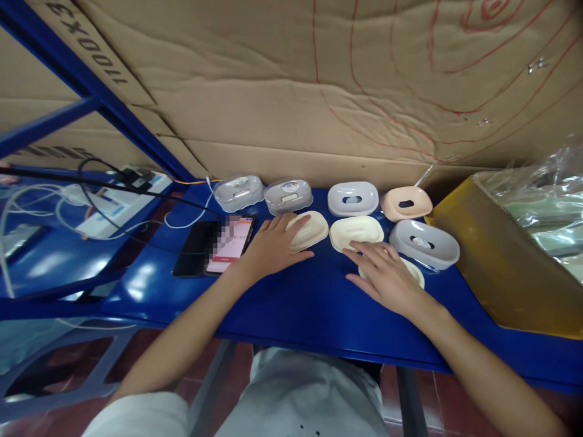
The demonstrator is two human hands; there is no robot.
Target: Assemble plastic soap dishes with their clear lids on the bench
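My left hand (272, 247), fingers spread, rests at a cream oval dish (313, 227) that looks like a soap-dish part and hides its left side. My right hand (387, 274) is open too, its fingertips at the near edge of a second cream dish (357, 228). Under that palm lies a third cream dish (418, 277), mostly hidden. Behind them stand a pale grey soap dish (353, 195) with a slot and a peach one (407, 203). A darker grey soap dish (426, 244) sits right of my right hand. Two clear lids (239, 193) with stickers are at the back left.
Two phones lie left of my left hand, one dark (194, 249), one with a lit screen (231, 246). Cables and a white power strip (122, 203) are farther left. A yellowish box (510, 273) with plastic wrap borders the right. Cardboard (255, 91) backs the blue table (300, 312).
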